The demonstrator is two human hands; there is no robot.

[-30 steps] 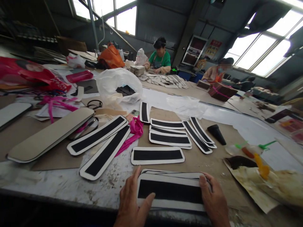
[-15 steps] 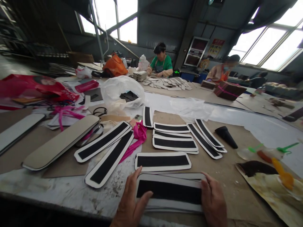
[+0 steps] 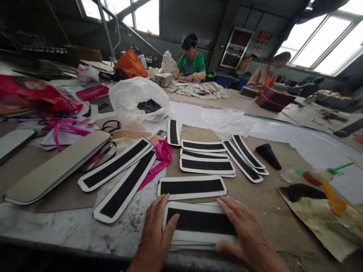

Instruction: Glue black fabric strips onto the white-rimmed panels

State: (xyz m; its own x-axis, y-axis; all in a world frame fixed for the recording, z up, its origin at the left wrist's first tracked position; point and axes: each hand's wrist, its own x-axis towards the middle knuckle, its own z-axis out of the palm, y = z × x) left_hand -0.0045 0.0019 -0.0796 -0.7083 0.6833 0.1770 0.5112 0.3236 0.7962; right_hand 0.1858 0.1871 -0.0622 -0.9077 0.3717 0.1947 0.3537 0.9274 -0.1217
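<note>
A stack of flat white-edged panels with black strips (image 3: 198,221) lies in front of me at the near table edge. My left hand (image 3: 159,223) holds its left end, fingers along the side and thumb over the top panel's corner. At the right end, my right hand (image 3: 241,228) spans the stack, fingertips at the far edge and thumb at the near edge. Just beyond lies a single similar panel (image 3: 192,187). Farther off are overlapping panels (image 3: 207,165), with more angled to the right (image 3: 244,162) and left (image 3: 124,187).
Long beige panels (image 3: 61,164) lie at left beside pink ribbon (image 3: 162,153) and scissors (image 3: 111,126). A white plastic bag (image 3: 121,98) holds black pieces. At right are a black cone-shaped object (image 3: 268,155) and an orange scoop (image 3: 334,200). Two people work across the table.
My right hand has shifted from gripping the stack's right end to spreading over its far and near edges. My left hand stays at the left end. The view has tilted down slightly.
</note>
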